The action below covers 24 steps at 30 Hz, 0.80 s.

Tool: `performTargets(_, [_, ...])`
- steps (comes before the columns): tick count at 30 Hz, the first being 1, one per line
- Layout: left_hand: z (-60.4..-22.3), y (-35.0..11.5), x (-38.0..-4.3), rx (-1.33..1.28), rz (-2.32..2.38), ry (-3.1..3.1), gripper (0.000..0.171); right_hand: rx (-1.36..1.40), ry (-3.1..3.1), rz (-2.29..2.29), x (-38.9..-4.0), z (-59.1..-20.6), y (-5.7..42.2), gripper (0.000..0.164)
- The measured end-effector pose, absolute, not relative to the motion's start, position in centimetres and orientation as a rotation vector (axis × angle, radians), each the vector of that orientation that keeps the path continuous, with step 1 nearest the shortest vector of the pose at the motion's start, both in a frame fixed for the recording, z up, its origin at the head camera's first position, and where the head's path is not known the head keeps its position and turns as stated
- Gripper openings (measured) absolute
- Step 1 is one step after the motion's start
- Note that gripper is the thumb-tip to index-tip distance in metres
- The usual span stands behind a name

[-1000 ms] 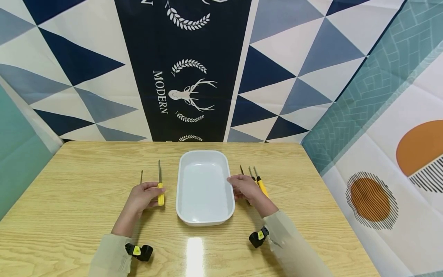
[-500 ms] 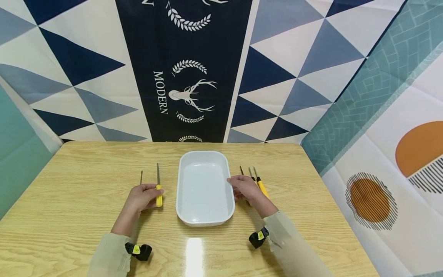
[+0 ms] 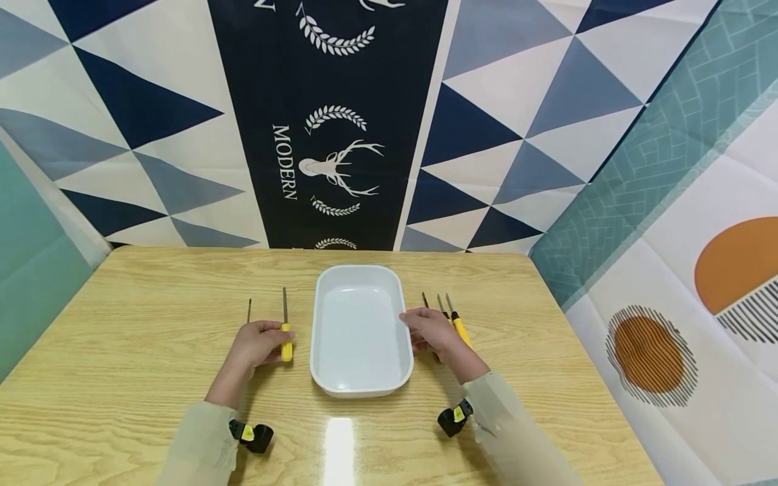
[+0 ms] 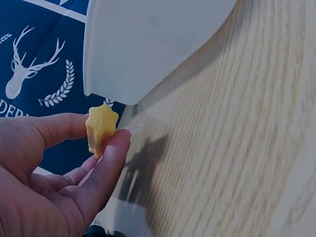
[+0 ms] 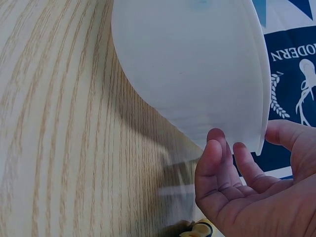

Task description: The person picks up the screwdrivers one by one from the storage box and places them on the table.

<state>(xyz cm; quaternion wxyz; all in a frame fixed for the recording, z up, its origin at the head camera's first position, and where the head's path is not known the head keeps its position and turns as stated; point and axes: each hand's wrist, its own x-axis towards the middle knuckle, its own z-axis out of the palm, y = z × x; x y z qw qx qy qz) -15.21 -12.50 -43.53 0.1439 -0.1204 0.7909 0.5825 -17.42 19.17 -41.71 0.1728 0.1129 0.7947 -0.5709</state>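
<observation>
My left hand [image 3: 258, 343] holds a screwdriver [image 3: 286, 341] upright by its yellow handle, pinched between thumb and fingers, with the metal shaft pointing away. In the left wrist view the ridged end of that handle [image 4: 101, 126] faces the camera. A white rectangular tray [image 3: 361, 386] stands to its right, a small gap apart. At the tray's right side, my right hand [image 3: 431, 329] grips the rim; in the right wrist view one digit lies at the lip while other fingertips [image 5: 213, 148] are against the outer wall.
Beyond my left hand a thin dark shaft [image 3: 249, 309] shows, its rest hidden. Several screwdrivers lie right of the tray, two with yellow handles [image 3: 462, 331], partly behind my right hand. The wooden table [image 3: 121, 351] ends at a patterned cloth wall [image 3: 334, 155].
My left hand and the screwdriver first shifted slightly left and nearer, then moved a little right toward the tray. My right hand and the tray stay in place.
</observation>
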Motion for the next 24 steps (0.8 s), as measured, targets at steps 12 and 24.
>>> performTargets(12, [-43.7,-11.9,-15.3,-0.317,1.632,2.305,0.049,0.324,2.249,-1.613,-17.2,-41.4,19.2,0.039])
performTargets(24, [-44.1,-11.3,-15.7,-0.359,1.623,2.322,0.046,0.323,2.261,-1.601,-17.2,-41.4,19.1,0.038])
